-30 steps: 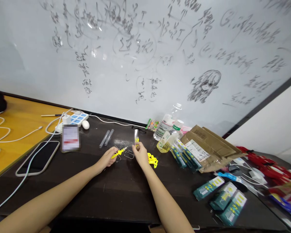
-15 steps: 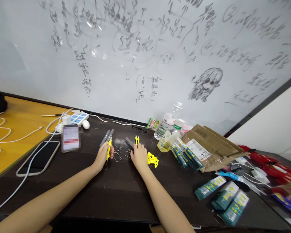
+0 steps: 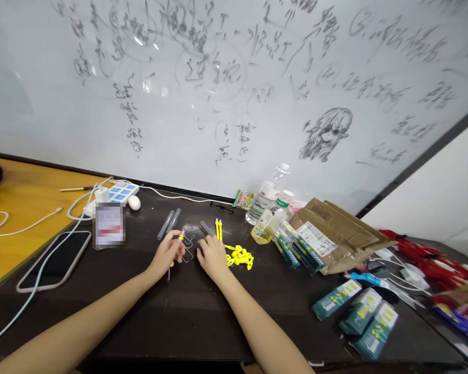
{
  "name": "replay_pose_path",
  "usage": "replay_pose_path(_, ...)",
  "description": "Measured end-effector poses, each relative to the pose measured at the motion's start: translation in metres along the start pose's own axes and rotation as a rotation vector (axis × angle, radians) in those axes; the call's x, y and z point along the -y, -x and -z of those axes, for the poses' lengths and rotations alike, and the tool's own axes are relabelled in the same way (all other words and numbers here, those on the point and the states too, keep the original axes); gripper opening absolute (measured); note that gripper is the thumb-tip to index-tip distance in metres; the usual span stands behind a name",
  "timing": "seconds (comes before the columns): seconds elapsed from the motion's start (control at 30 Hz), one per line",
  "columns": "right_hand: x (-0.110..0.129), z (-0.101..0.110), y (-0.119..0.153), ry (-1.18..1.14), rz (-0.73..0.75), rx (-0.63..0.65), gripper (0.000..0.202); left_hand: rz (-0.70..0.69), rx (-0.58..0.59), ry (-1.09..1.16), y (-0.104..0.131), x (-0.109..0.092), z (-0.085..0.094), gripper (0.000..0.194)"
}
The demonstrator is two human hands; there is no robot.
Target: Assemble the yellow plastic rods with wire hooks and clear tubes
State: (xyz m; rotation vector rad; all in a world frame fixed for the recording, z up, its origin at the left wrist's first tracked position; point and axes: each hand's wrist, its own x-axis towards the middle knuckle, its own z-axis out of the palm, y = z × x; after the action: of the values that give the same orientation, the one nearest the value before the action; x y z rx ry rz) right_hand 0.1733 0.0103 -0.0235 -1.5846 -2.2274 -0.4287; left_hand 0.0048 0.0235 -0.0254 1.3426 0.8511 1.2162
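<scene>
I have the left hand (image 3: 167, 255) closed around a thin yellow stick (image 3: 181, 237). One end pokes out past the fingertips, and a bit of yellow shows under the hand, with a thin wire by it. I have the right hand (image 3: 212, 255) low over the desk (image 3: 187, 319), with its back up and its fingers bent. A clear tube (image 3: 206, 227) sticks out just past those fingers. The hand hides the rest of it, so I cannot tell if the fingers are pinched on the tube or only lie over it.

Between my two hands, nearer the left one, are some bent wire hooks (image 3: 189, 242). Two yellow sticks (image 3: 219, 228) are side by side just past the right hand, pointing away from it. A little heap of yellow bits (image 3: 239, 257) lies just to the right of the right hand. Two more clear tubes (image 3: 169, 223) lie together past the left hand.

Well to the left of the left hand I see a phone (image 3: 64, 255) with a pale edge. Past the right hand and off to its right are two bottles (image 3: 262, 234), one with yellow drink in it. A brown package (image 3: 339, 228) is to the right of those. Three green boxes (image 3: 368, 311) lie well to the right of the right hand.
</scene>
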Motion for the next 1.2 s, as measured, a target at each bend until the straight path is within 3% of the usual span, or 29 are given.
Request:
replay_pose_path(0.1,-0.011,0.007,-0.004,0.026,-0.031,0.031,0.013,-0.016,0.017,-0.079,0.003,-0.001,0.000,0.018)
replay_pose_path(0.27,-0.057,0.025,-0.008,0.128,-0.279,0.145,0.017,-0.116,0.063,-0.278,0.011,-0.008,-0.002,0.023)
replay_pose_path(0.37,-0.079,0.028,-0.005,0.128,-0.323,0.190,0.013,-0.193,0.124,-0.421,0.013,-0.011,-0.004,0.024)
replay_pose_path(0.57,-0.078,0.019,-0.004,0.135,-0.323,0.229,0.011,-0.251,0.257,-0.650,0.019,-0.017,-0.007,0.028)
replay_pose_path(0.7,-0.076,0.025,-0.008,0.052,-0.430,0.098,0.006,-0.234,0.274,-0.738,0.021,-0.022,-0.007,0.031)
replay_pose_path(0.8,-0.070,0.032,-0.010,-0.240,-0.536,-0.086,0.003,-0.239,0.274,-0.743,0.021,-0.022,-0.007,0.030)
replay_pose_path(0.9,-0.052,0.032,-0.007,-0.754,-0.519,-0.189,0.009,-0.241,0.286,-0.764,0.021,-0.020,-0.007,0.029)
replay_pose_path(1.03,-0.022,0.020,0.003,-1.449,-0.490,-0.042,0.021,-0.247,0.288,-0.822,0.019,-0.014,-0.006,0.027)
replay_pose_path(1.2,-0.005,0.008,0.012,-1.751,-0.419,0.076,0.026,-0.275,0.318,-0.863,0.019,-0.012,-0.005,0.029)
